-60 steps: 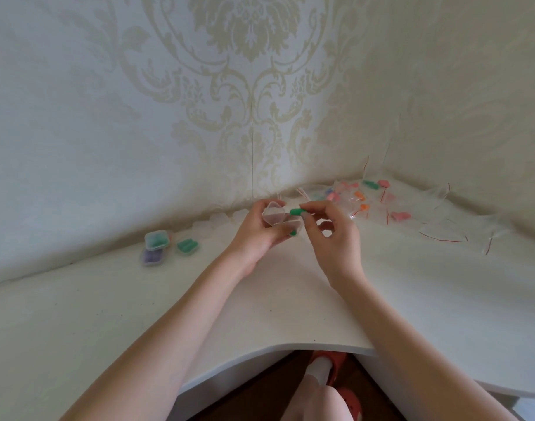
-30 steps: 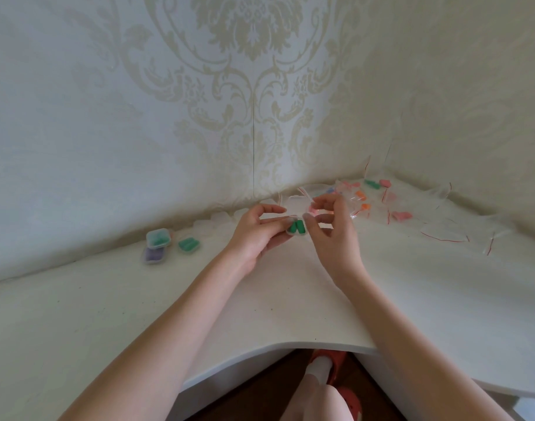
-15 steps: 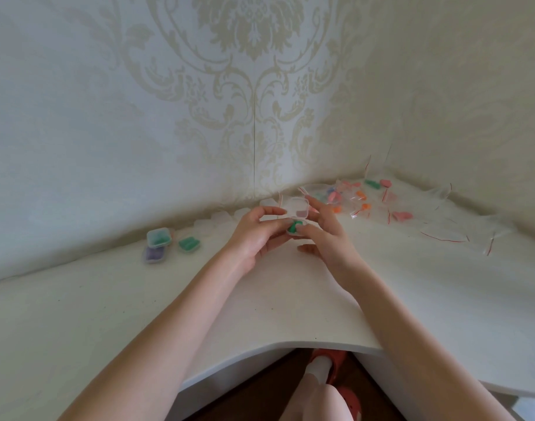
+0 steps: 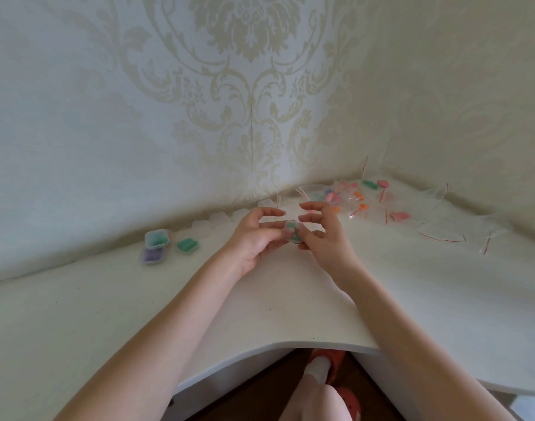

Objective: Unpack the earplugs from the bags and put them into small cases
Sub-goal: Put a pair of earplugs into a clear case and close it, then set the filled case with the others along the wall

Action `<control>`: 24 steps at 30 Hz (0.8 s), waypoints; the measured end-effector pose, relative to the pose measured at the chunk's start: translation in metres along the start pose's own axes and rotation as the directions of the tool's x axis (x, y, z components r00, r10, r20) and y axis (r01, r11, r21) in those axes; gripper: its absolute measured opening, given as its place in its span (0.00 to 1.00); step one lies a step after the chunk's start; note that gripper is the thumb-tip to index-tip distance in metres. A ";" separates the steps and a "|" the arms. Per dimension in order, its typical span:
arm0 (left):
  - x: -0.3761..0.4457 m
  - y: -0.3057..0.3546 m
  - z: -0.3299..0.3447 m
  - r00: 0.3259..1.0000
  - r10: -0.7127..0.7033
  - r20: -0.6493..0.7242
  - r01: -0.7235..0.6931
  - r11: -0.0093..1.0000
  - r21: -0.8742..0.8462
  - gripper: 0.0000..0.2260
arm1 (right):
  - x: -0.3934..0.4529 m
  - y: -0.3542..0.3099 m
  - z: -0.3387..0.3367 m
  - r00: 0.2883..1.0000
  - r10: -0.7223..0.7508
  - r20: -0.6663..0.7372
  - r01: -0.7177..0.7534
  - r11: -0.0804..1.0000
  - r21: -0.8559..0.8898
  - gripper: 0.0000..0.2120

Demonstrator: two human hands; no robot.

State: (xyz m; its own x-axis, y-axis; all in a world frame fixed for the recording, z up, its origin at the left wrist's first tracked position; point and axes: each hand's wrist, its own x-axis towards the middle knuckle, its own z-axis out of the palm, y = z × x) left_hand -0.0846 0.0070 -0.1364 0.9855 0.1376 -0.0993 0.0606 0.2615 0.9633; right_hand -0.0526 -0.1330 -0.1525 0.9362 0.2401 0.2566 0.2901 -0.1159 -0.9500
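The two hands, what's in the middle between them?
In the head view, a small clear case with green earplugs inside sits between the left hand and right hand, pinched by both.

- Left hand [image 4: 255, 238]: forearm reaches forward from lower left; palm faces right, index finger raised and curved, thumb and lower fingers pinching a small case [image 4: 292, 233].
- Right hand [image 4: 325, 235]: forearm enters from lower right; palm faces left, upper fingers spread and arched, thumb pressed to the same case.
- Both hands meet at centre above the worktop [image 4: 275, 299].
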 end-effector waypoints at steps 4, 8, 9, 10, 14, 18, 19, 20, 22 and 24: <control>0.000 0.000 0.001 1.000 0.017 -0.012 -0.016 0.999 0.049 0.13 | 0.000 0.000 0.003 0.996 -0.093 -0.013 0.091 0.990 -0.109 0.12; 0.004 0.020 -0.008 0.990 0.074 -0.117 -0.071 0.997 0.023 0.11 | 0.004 -0.004 0.000 0.985 -0.035 -0.170 0.048 0.996 0.074 0.06; 0.007 0.025 -0.015 0.973 0.134 -0.185 -0.122 0.989 0.078 0.12 | 0.005 -0.005 -0.002 0.977 -0.018 -0.212 0.038 0.995 0.087 0.06; 0.008 0.029 -0.024 0.938 0.224 -0.264 -0.178 0.966 0.186 0.12 | 0.005 -0.005 -0.003 0.971 -0.004 -0.241 0.026 0.995 0.091 0.07; 0.001 0.040 -0.070 0.800 0.491 -0.345 -0.193 0.755 0.627 0.14 | 0.006 -0.002 -0.006 0.964 -0.001 -0.265 0.003 1.000 0.006 0.11; -0.009 0.047 -0.111 0.940 0.274 -0.202 -0.079 0.753 0.653 0.12 | 0.006 0.006 -0.006 0.971 -0.032 -0.236 0.016 0.997 -0.073 0.05; -0.009 0.048 -0.120 0.940 0.266 -0.216 -0.040 0.712 0.701 0.12 | 0.006 0.007 -0.006 0.973 -0.035 -0.228 0.017 0.997 -0.081 0.05; -0.009 0.050 -0.126 0.932 0.272 -0.238 -0.010 0.678 0.735 0.11 | 0.007 0.008 -0.006 0.974 -0.036 -0.224 0.017 0.996 -0.084 0.04; -0.008 0.050 -0.132 0.920 0.291 -0.261 0.021 0.629 0.777 0.09 | 0.008 0.009 -0.006 0.973 -0.032 -0.229 0.011 0.996 -0.090 0.04; -0.005 0.046 -0.133 0.905 0.333 -0.264 0.030 0.569 0.822 0.09 | 0.010 0.010 -0.006 0.973 -0.026 -0.230 0.006 0.996 -0.089 0.04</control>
State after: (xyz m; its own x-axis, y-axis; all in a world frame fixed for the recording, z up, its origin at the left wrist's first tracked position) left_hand -0.1077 0.1455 -0.1244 0.8707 0.4634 0.1647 0.1944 -0.6320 0.7502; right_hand -0.0388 -0.1380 -0.1586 0.9488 0.0146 0.3154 0.3119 -0.1998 -0.9289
